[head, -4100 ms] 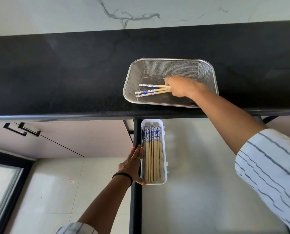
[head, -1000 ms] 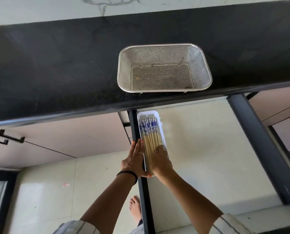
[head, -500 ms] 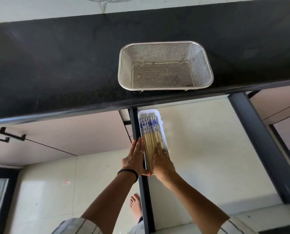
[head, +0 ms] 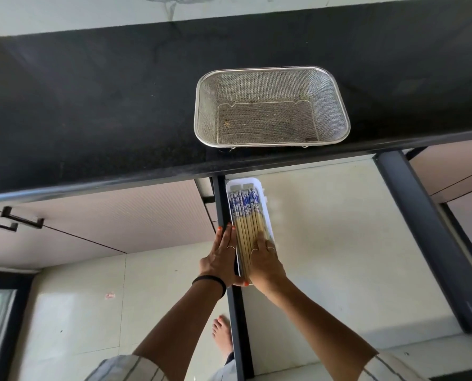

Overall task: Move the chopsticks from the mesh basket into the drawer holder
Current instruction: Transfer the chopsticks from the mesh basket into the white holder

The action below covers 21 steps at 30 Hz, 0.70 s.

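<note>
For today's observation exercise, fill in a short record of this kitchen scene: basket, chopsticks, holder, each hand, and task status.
mesh basket: on the black countertop, no chopsticks in it
chopsticks: lying side by side in the holder, blue-patterned ends away from the person
white holder: in the open drawer, below the counter edge
left hand: flat against the holder's left side, thumb at its near end
right hand: fingers resting on the chopsticks' plain ends
task status: transfer looks complete

Black countertop [head: 91, 105] and open drawer [head: 339, 243] below it

The mesh basket [head: 336, 105] sits on the counter near its front edge — nothing shows inside it; the white holder [head: 267, 215] lies along the pale drawer's left side — chopsticks [head: 247, 215] packed within.
</note>
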{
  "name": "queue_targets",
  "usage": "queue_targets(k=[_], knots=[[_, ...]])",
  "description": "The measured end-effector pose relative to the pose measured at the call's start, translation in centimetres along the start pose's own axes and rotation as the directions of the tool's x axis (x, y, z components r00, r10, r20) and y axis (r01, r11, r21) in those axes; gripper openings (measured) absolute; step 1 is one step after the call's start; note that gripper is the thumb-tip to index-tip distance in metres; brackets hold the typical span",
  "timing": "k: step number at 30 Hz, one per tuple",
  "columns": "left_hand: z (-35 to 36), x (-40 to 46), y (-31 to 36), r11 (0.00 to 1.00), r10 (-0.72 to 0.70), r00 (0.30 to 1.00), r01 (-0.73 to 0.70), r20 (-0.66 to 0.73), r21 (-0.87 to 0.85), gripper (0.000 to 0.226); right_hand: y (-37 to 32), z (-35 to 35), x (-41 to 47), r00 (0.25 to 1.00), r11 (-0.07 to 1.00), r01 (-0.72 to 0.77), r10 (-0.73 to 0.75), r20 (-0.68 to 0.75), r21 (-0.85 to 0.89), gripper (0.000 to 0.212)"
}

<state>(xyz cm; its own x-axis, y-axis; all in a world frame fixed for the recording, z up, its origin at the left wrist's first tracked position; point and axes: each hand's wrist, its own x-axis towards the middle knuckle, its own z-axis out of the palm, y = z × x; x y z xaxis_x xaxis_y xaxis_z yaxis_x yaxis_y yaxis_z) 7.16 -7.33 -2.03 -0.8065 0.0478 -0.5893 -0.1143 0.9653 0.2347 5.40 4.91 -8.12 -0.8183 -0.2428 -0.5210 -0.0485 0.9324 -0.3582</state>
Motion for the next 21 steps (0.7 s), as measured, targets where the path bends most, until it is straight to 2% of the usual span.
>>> queue_targets(k=[2, 6, 10, 12, 15, 21], knots=[[0.0, 0.0, 0.0, 1.0, -0.002, 1.0, 0.002, 0.003, 0.01, 0.13, 0.0, -0.5, 0.2, 0.998, 0.997, 0.068, -0.067, 0.01, -0.039, 0.084], [0.1, 0.1, 0.0, 1.0, -0.006, 1.0, 0.006, 0.01, 0.023, 0.13, 0.3, -1.3, 0.6, 0.992, 0.993, 0.12, -0.12, -0.039, -0.003, 0.056], [0.0, 0.1, 0.0, 1.0, -0.009, 1.0, 0.009, 0.011, 0.012, 0.131, 0.0, -1.4, 0.4, 0.945, 0.946, 0.314, -0.32, -0.062, -0.083, 0.045], [0.0, 0.0, 0.0, 1.0, -0.007, 1.0, 0.007, 0.011, 0.008, 0.13, 0.1, -1.4, 0.3, 0.931, 0.927, 0.357, -0.363, -0.039, -0.117, 0.05], [0.0, 0.0, 0.0, 1.0, -0.003, 1.0, 0.003, 0.008, 0.007, 0.13, 0.6, -1.2, 0.3, 0.942, 0.924, 0.334, -0.333, 0.039, -0.185, 0.05], [0.0, 0.0, 0.0, 1.0, -0.002, 1.0, 0.002, 0.001, -0.003, 0.131, 0.5, -1.0, 0.1, 0.971, 0.951, 0.236, -0.22, 0.099, -0.2, 0.06]])
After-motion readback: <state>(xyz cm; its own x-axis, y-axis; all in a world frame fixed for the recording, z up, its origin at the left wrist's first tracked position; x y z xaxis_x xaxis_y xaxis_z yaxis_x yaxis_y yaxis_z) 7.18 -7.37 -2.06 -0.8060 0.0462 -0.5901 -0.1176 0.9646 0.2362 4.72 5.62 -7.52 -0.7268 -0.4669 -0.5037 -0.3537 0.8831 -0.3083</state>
